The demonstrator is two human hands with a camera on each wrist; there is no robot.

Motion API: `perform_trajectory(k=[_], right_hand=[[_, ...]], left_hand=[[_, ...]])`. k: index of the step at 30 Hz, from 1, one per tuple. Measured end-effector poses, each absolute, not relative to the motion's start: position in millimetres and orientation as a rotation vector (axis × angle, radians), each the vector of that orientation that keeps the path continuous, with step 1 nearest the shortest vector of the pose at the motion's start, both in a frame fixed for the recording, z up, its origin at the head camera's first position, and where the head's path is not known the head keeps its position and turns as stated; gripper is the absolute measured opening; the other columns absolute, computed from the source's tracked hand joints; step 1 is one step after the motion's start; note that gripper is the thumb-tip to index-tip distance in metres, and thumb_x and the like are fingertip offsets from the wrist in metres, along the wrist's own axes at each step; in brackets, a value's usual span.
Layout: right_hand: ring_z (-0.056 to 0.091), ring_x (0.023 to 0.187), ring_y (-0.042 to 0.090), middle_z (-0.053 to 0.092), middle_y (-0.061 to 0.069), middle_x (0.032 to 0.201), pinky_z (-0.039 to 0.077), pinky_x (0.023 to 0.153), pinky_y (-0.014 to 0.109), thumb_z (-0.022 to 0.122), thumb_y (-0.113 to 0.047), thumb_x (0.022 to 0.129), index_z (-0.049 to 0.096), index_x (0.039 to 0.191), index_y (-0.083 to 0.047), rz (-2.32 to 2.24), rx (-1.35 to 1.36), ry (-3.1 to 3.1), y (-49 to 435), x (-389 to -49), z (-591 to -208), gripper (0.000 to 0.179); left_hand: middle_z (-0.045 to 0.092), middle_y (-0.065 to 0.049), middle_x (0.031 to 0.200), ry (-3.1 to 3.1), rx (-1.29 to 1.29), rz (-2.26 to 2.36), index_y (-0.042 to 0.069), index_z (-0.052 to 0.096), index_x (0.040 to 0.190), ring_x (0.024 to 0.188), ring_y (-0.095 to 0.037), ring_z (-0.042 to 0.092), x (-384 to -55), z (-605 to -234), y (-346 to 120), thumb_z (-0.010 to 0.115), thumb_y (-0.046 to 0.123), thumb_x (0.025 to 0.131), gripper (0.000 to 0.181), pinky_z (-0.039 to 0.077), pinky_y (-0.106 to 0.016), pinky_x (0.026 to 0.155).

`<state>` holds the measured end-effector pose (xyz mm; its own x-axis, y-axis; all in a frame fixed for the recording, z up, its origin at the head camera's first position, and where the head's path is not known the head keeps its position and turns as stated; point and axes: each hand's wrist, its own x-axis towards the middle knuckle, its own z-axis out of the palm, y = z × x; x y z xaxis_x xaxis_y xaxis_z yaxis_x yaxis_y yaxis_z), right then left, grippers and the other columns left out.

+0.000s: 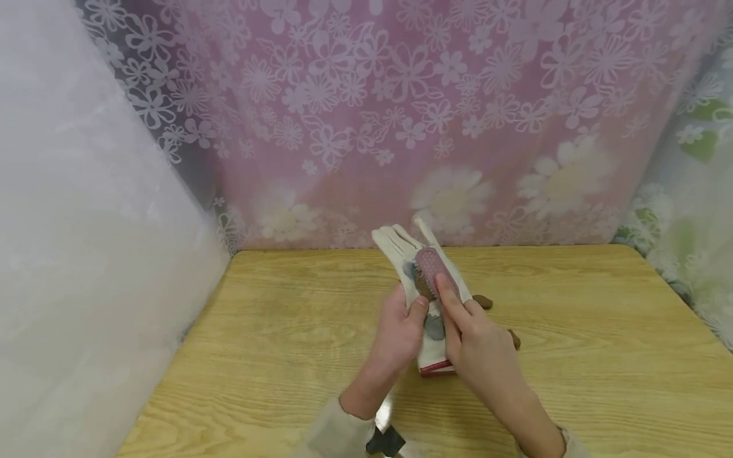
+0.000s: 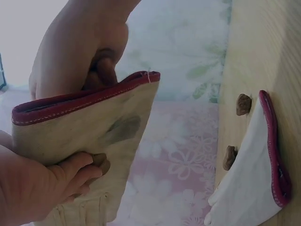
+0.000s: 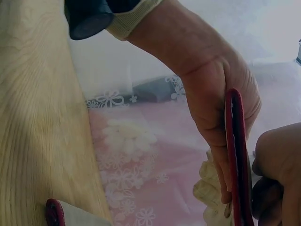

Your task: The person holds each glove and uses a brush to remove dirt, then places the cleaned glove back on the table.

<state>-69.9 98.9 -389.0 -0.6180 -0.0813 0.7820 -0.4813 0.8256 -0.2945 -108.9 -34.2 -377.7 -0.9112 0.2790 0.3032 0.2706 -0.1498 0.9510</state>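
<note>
A cream fabric glove (image 1: 395, 242) with a red-edged cuff is held up by my left hand (image 1: 401, 331), thumb in front and fingers behind. My right hand (image 1: 487, 346) grips a pink brush (image 1: 438, 270), index finger laid along its back and bristles against the glove. A brown patch (image 1: 424, 287) shows beside the bristles, with a grey stain (image 1: 434, 327) below it. In the left wrist view, another grey stain (image 2: 123, 129) marks the other face, and something brown (image 2: 101, 163) shows at my left fingertips. The brush is hidden behind the glove there.
A second white glove (image 2: 249, 179) with a red cuff lies on the wooden table (image 1: 275, 331). Two brown lumps, one farther back (image 1: 483, 301) and one nearer (image 1: 514, 339), rest right of my hands. A pink flowered curtain (image 1: 355, 127) hangs behind the table.
</note>
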Motion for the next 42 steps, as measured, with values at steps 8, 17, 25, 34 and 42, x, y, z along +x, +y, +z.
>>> perform_trajectory(k=[8, 17, 25, 34, 42], right_hand=[[0.030, 0.052, 0.004, 0.056, 0.009, 0.068, 0.032, 0.045, 0.022, 0.069, 0.006, 0.085, 0.055, 0.141, -0.006, 0.749, 0.438, -2.161, 107, -75, -383, 0.059], [0.023, 0.049, 0.003, 0.044, 0.000, 0.063, 0.027, 0.043, 0.021, 0.070, -0.005, 0.088, 0.058, 0.141, -0.013, 0.623, 0.426, -2.389, 108, -59, -372, 0.054], [0.029, 0.049, 0.005, 0.043, -0.005, 0.065, 0.030, 0.045, 0.023, 0.068, -0.011, 0.092, 0.056, 0.143, -0.022, 0.589, 0.409, -2.567, 109, -41, -359, 0.054], [0.027, 0.050, 0.001, 0.040, -0.009, 0.063, 0.032, 0.046, 0.022, 0.064, -0.016, 0.097, 0.049, 0.148, -0.022, 0.802, 0.468, -2.578, 112, -39, -358, 0.053], [0.031, 0.045, 0.007, 0.044, 0.006, 0.065, 0.033, 0.041, 0.025, 0.040, -0.015, 0.107, 0.035, 0.155, -0.019, 1.820, 0.663, -2.390, 133, -51, -356, 0.048]], left_hand=[[0.061, -0.019, 0.129, 2.046, 0.765, 2.172, -0.002, 0.048, 0.139, 0.112, -0.016, 0.059, -106, -380, -29, 0.043, -0.002, 0.100, 0.040, 0.050, -0.025, 0.093], [0.056, -0.025, 0.134, 1.740, 0.618, 2.291, 0.001, 0.039, 0.149, 0.114, -0.029, 0.062, -114, -376, -41, 0.038, -0.001, 0.101, 0.048, 0.055, -0.034, 0.089], [0.052, -0.024, 0.139, 1.708, 0.604, 2.354, 0.000, 0.035, 0.150, 0.118, -0.034, 0.060, -120, -371, -48, 0.035, 0.000, 0.101, 0.048, 0.054, -0.039, 0.091], [0.049, -0.023, 0.143, 1.602, 0.626, 2.345, 0.004, 0.035, 0.151, 0.124, -0.034, 0.056, -125, -368, -57, 0.042, -0.001, 0.097, 0.055, 0.053, -0.041, 0.094], [0.055, -0.025, 0.135, 1.629, 0.533, 2.409, 0.001, 0.039, 0.147, 0.113, -0.030, 0.063, -128, -367, -59, 0.048, 0.008, 0.103, 0.045, 0.055, -0.041, 0.089]])
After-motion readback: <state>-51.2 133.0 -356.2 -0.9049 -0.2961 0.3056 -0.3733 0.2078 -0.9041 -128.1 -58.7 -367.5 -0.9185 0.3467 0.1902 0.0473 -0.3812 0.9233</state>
